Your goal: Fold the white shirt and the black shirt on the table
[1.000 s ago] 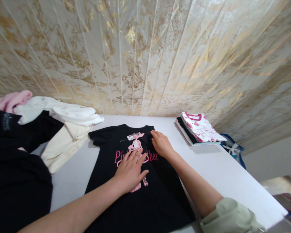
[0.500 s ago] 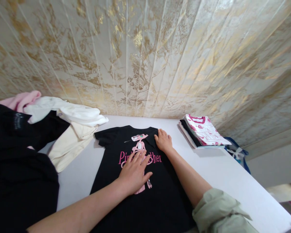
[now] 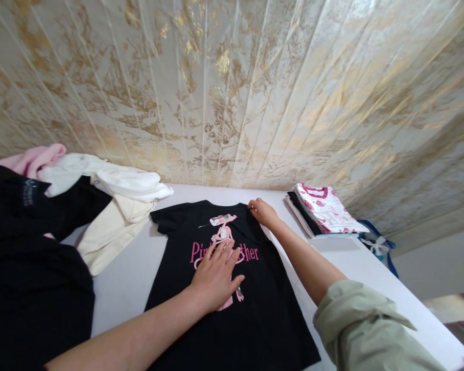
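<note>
A black T-shirt (image 3: 270, 304) with a pink cartoon panther and pink lettering lies spread face up, collar toward the wall. My left hand (image 3: 216, 275) rests flat on the print with its fingers spread, covering part of the lettering. At the right end of the collar, my right hand (image 3: 261, 212) pinches the shoulder of the shirt between thumb and fingers. The shirt's left sleeve (image 3: 166, 219) is stretched out, while the right sleeve is not visible near my right hand and forearm.
To the left lies a loose heap of clothes: black garments (image 3: 31, 288), a cream one (image 3: 118, 232), a white one (image 3: 119, 178) and a pink one (image 3: 33, 159). A folded stack (image 3: 328, 208) sits at the right on the white table (image 3: 355, 268). A patterned wall (image 3: 220, 103) rises behind.
My right hand has gone from lying flat on the shirt's right shoulder to pinching it, shifting slightly up. The shirt's right side edge now shows beside my forearm. My left hand stays put.
</note>
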Motion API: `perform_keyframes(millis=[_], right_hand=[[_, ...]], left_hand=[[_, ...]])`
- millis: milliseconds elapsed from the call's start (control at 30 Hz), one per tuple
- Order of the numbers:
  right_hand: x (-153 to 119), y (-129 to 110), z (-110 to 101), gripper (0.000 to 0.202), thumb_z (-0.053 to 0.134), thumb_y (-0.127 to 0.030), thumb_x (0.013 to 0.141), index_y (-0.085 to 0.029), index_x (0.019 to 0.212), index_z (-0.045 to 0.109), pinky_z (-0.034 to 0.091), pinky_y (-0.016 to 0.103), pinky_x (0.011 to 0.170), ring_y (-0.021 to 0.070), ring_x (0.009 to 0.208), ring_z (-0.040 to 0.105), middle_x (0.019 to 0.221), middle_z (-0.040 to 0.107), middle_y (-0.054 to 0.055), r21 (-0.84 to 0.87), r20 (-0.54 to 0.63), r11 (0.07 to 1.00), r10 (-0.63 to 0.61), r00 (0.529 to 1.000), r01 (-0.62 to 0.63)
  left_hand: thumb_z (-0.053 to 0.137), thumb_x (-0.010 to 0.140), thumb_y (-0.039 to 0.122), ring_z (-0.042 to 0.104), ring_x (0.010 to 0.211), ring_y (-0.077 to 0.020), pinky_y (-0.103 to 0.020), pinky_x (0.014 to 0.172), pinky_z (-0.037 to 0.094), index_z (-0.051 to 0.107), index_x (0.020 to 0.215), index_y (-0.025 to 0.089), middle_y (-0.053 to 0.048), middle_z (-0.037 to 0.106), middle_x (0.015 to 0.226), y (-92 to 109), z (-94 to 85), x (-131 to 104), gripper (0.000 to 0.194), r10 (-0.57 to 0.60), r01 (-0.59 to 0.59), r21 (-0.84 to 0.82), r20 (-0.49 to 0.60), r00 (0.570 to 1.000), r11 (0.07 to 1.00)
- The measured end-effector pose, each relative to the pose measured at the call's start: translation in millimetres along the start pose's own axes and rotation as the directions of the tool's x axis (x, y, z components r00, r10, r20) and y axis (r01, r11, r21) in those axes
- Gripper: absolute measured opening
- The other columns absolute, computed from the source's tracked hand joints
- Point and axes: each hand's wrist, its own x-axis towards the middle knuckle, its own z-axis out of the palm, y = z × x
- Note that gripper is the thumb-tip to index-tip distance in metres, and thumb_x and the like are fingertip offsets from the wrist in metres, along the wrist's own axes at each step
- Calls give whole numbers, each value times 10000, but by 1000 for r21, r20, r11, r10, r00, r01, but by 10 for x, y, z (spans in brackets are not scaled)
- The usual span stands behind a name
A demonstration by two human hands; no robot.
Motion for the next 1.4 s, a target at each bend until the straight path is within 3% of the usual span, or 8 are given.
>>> perform_keyframes(millis=[233,400,533,633,733,1133,1300,1400], right_hand=[[8,57,-51,343,365,-193,927,-258,1118,642,451,310,777,215,949,610,1132,586,79,-49,-17,994,98,995,-99],[-105,-148,-94,448,313,-128,920,-219,1278,567,423,325,899,233,1106,562,1249,558,115,-42,-109,992,110,988,-116],[-330,-402,113,461,330,-270,966,-128,1384,460,341,335,1034,243,1248,469,1367,515,145,15,-139,1000,28,990,-26],[-489,-475,333,609,336,-440,975,-73,1460,341,236,382,1120,250,1394,297,1519,346,151,24,-82,998,68,994,-67],[-552,-451,433,672,277,-515,978,-100,1505,255,160,419,1151,230,1445,187,1574,230,118,30,-51,993,118,992,-117],[-556,-413,389,641,252,-550,973,-211,1516,245,160,455,1150,208,1454,167,1581,228,52,45,-34,995,88,996,-86],[-582,-423,318,585,278,-404,992,-65,1467,325,237,344,1125,211,1393,319,1507,366,158,91,-197,986,153,969,-137],[-621,-491,332,557,289,-381,989,-54,1427,394,263,338,1108,222,1359,377,1468,419,178,79,-145,989,132,981,-121]], left_hand=[[400,918,558,235,1446,-278,-510,1167,187,413,1444,234,-85,283,1561,7,-10,1,618,1,-1,-21,-13,1000,1000],[413,915,557,239,1444,-282,-504,1171,184,421,1440,219,-92,283,1560,22,-42,0,625,-3,3,-27,-4,1000,1000],[411,914,563,255,1438,-279,-492,1172,182,424,1437,223,-93,313,1551,12,-21,-6,625,-3,2,-20,-21,1000,1000],[396,917,569,250,1440,-274,-490,1172,183,418,1440,222,-93,303,1554,2,3,-8,628,-1,0,-12,-26,1000,1000],[385,918,581,238,1445,-269,-491,1174,179,412,1444,222,-94,287,1560,-10,9,-4,637,4,-4,-10,-24,1000,1000],[389,891,646,215,1446,-321,-625,1135,149,384,1453,291,-88,309,1553,82,-3,-156,665,88,-84,-67,48,995,994],[388,888,647,187,1452,-327,-643,1124,122,364,1457,288,-94,274,1569,109,-65,-181,674,115,-105,-94,110,987,990],[430,899,579,264,1425,-318,-599,1121,184,472,1380,277,-91,364,1529,102,-202,-158,570,127,-108,-160,111,986,981]])
